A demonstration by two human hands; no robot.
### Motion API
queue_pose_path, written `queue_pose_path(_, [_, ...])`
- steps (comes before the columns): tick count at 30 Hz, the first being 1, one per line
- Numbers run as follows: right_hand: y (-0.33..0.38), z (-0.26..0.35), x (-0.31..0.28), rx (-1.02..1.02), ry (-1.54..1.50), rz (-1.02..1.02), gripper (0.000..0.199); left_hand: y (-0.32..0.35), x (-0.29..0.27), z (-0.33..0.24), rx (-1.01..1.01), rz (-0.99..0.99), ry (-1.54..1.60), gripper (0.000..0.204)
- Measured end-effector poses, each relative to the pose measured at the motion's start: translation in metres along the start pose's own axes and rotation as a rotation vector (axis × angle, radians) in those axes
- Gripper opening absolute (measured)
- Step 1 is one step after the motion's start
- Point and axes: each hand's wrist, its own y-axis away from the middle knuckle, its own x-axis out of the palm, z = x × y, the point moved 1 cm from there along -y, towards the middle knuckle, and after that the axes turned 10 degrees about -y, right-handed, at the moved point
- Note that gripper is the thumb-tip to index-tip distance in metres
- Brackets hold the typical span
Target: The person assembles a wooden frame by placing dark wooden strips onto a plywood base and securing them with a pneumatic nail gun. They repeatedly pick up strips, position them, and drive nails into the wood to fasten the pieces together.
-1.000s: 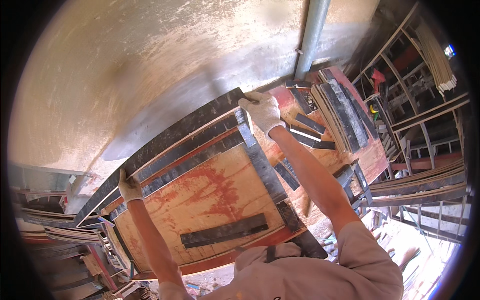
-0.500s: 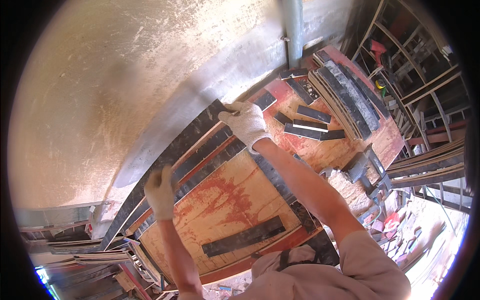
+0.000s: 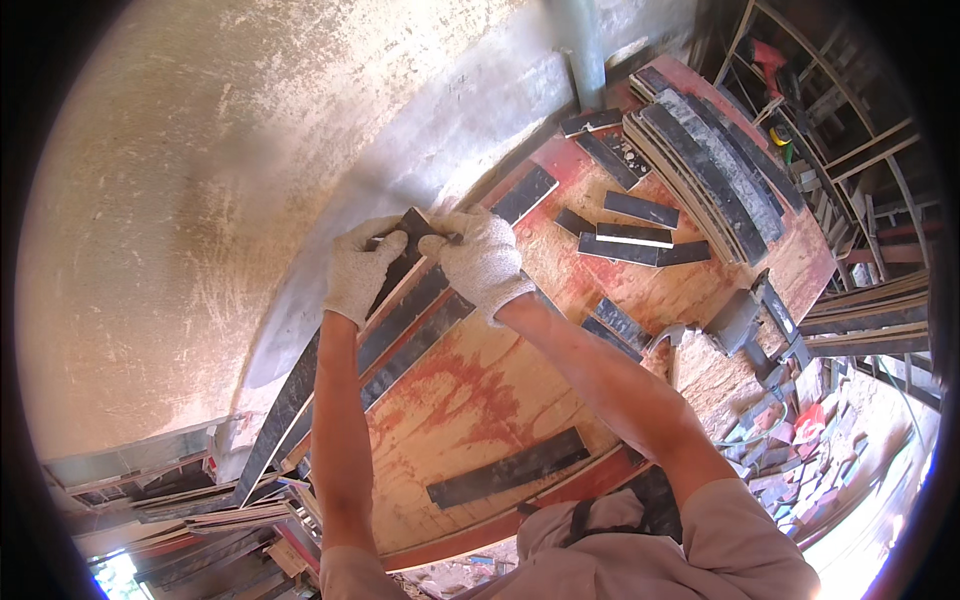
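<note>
Far side: stained wall [image 3: 250,200], edges lost in the dark lens rim. Below: desk [image 3: 540,390], red-smeared, partly hidden under forearms and clothing. To the right: rack [image 3: 872,155] with boards [image 3: 870,310] laid across, depths too dim to make out. Along the desk's far left edge, by the wall: long black board [image 3: 292,405], long axis running lower left to upper right, upper end pointing away; middle covered by left hand and forearm. At desk's right: stack [image 3: 700,180] of curved boards. Near the front: lone black strip [image 3: 510,468]. At right edge: dark metal tool [image 3: 735,320], kind unclear. Left hand [image 3: 360,270] and right hand [image 3: 485,262], both gloved, curled closed around the board's upper end, thumbs on top, some fingers hidden. Beyond: short strips [image 3: 640,208], scattered, some overlapping.
</note>
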Motion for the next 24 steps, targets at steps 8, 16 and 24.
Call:
queue_pose_path(8, [0.004,-0.003,0.0,-0.039,-0.048,0.039,0.034,0.009,-0.002,-0.008,-0.036,-0.026,-0.085,0.025])
queue_pose_path(16, [0.005,-0.008,-0.019,-0.199,0.142,0.072,0.039,-0.003,0.01,0.001,-0.053,-0.072,-0.049,0.027])
queue_pose_path(24, [0.133,-0.153,-0.294,-0.023,0.928,-0.161,0.067,0.001,0.01,-0.004,-0.129,-0.076,0.002,0.028])
